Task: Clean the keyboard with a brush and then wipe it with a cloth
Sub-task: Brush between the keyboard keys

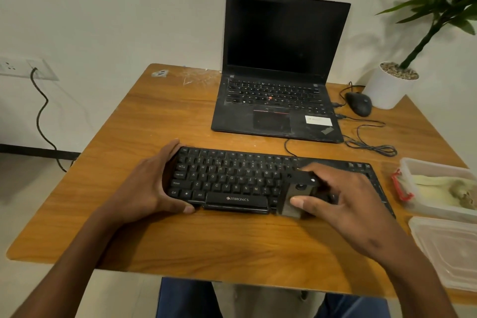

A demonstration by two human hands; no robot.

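A black keyboard lies flat on the wooden table in front of me. My left hand grips its left end, thumb on the front edge and fingers round the back corner. My right hand holds a dark flat brush pressed onto the keys right of the space bar, thumb on its lower part. The brush is blurred and hides the keys beneath. A yellowish cloth lies in an open clear plastic container at the right.
An open black laptop stands behind the keyboard. A black mouse and loose cables lie to its right, beside a white plant pot. A clear container lid sits at the table's right front edge.
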